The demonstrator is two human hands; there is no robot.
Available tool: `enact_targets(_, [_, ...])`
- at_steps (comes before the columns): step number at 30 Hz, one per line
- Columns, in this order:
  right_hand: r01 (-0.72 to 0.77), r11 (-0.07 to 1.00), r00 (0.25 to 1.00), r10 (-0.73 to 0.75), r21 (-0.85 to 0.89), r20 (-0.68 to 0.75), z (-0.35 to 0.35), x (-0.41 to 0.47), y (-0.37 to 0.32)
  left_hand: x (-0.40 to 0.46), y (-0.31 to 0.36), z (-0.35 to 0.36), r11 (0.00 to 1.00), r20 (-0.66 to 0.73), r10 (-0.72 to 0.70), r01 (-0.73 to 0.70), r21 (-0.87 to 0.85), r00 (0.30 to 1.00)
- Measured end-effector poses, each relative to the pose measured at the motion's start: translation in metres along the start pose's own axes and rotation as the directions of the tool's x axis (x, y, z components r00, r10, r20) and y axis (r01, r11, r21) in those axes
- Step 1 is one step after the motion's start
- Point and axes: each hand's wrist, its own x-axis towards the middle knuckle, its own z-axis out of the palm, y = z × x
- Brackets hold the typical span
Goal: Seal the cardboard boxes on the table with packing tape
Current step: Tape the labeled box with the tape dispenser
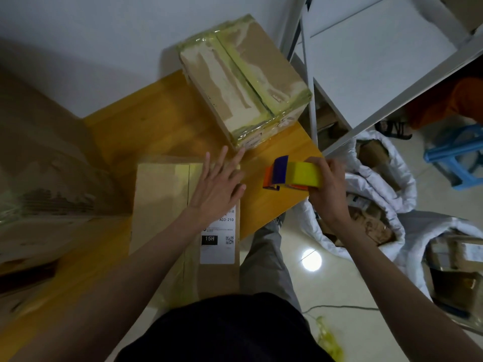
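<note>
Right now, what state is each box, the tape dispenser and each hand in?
Far brown cardboard box: closed, yellowish tape along its seam and edges.
Near brown cardboard box with white shipping label: flaps closed, flat on the wooden table.
Orange-and-blue tape dispenser with yellow roll: held above the table.
Left hand: open, flat on the near box.
Right hand: gripping the dispenser.

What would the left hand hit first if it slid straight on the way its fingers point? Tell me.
The left hand lies flat on the near box, fingers pointing up and right. Straight on, it would probably meet the taped box first, at its near lower corner; the fingertips look almost there, though depth is unclear.
</note>
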Motion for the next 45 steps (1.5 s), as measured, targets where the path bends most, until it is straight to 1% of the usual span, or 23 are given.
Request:
enact_targets(3, [-0.021, 1.000, 1.000, 0.021, 0.023, -0.016, 0.003, 0.002, -0.002, 0.012, 0.000, -0.007, 1.000, 0.030, 0.022, -0.021, -0.010, 0.999])
enact_targets(6, [-0.040, 0.999, 0.999, 0.041, 0.034, -0.031, 0.004, 0.004, -0.001, 0.027, 0.002, -0.015, 0.984, 0.064, -0.020, 0.031, -0.174, 0.998])
enact_targets(8, [-0.050, 0.998, 0.998, 0.051, 0.045, -0.041, 0.005, 0.006, -0.001, 0.034, -0.005, -0.018, 0.961, 0.010, -0.047, 0.048, -0.272, 0.999])
enact_targets(10, [-0.055, 0.997, 0.997, 0.058, 0.059, -0.056, 0.006, 0.008, -0.003, 0.036, -0.014, -0.019, 0.945, -0.080, -0.040, 0.012, -0.328, 0.996])
enact_targets(13, [-0.055, 0.994, 0.996, 0.062, 0.098, -0.070, 0.005, 0.010, -0.009, 0.032, -0.025, -0.022, 0.945, -0.163, -0.023, -0.032, -0.327, 0.986])
enact_targets(17, [-0.058, 0.988, 0.995, 0.068, 0.143, -0.068, 0.005, 0.013, -0.019, 0.026, -0.032, -0.022, 0.972, -0.194, 0.028, -0.072, -0.225, 0.981])
enact_targets(19, [-0.055, 0.988, 0.996, 0.065, 0.145, -0.066, 0.004, 0.014, -0.023, 0.023, -0.033, -0.018, 0.968, -0.170, -0.008, -0.035, -0.248, 0.985])
enact_targets(24, [-0.056, 0.984, 0.995, 0.068, 0.168, -0.067, 0.004, 0.016, -0.032, 0.025, -0.025, -0.011, 0.919, -0.034, -0.182, 0.157, -0.362, 0.983])
enact_targets(26, [-0.072, 0.981, 0.994, 0.086, 0.183, -0.070, 0.003, 0.017, -0.034, 0.027, -0.025, -0.011, 0.920, -0.028, -0.212, 0.189, -0.343, 0.977])
enact_targets(28, [-0.087, 0.977, 0.993, 0.102, 0.194, -0.067, 0.003, 0.019, -0.034, 0.025, -0.028, -0.012, 0.936, -0.064, -0.213, 0.184, -0.301, 0.975])
enact_targets(30, [-0.102, 0.974, 0.991, 0.117, 0.204, -0.064, 0.002, 0.020, -0.035, 0.017, -0.034, -0.015, 0.935, -0.140, -0.224, 0.172, -0.309, 0.965])
enact_targets(32, [-0.123, 0.966, 0.988, 0.140, 0.226, -0.063, 0.000, 0.020, -0.036, 0.005, -0.044, -0.016, 0.910, -0.242, -0.270, 0.166, -0.379, 0.932])
enact_targets(34, [-0.135, 0.960, 0.986, 0.156, 0.247, -0.065, 0.000, 0.020, -0.038, -0.010, -0.055, -0.017, 0.867, -0.266, -0.317, 0.164, -0.470, 0.910])
enact_targets(36, [-0.142, 0.956, 0.984, 0.165, 0.256, -0.072, 0.001, 0.020, -0.040, -0.016, -0.060, -0.017, 0.832, -0.230, -0.327, 0.164, -0.529, 0.916])
enact_targets(39, [-0.164, 0.949, 0.979, 0.191, 0.269, -0.077, 0.002, 0.022, -0.045, -0.011, -0.064, -0.016, 0.738, -0.109, -0.367, 0.218, -0.639, 0.924])
enact_targets(41, [-0.174, 0.945, 0.976, 0.203, 0.276, -0.076, 0.002, 0.022, -0.048, -0.008, -0.069, -0.016, 0.691, -0.038, -0.378, 0.255, -0.676, 0.925])
enact_targets(43, [-0.168, 0.944, 0.977, 0.197, 0.284, -0.078, 0.003, 0.023, -0.050, -0.009, -0.075, -0.018, 0.697, 0.027, -0.374, 0.300, -0.651, 0.927])
enact_targets(44, [-0.163, 0.945, 0.978, 0.193, 0.285, -0.081, 0.002, 0.024, -0.050, -0.012, -0.079, -0.019, 0.720, 0.037, -0.401, 0.340, -0.605, 0.915])
enact_targets(45, [-0.157, 0.947, 0.978, 0.188, 0.280, -0.090, 0.001, 0.024, -0.049, -0.017, -0.083, -0.019, 0.738, 0.022, -0.459, 0.395, -0.548, 0.888])
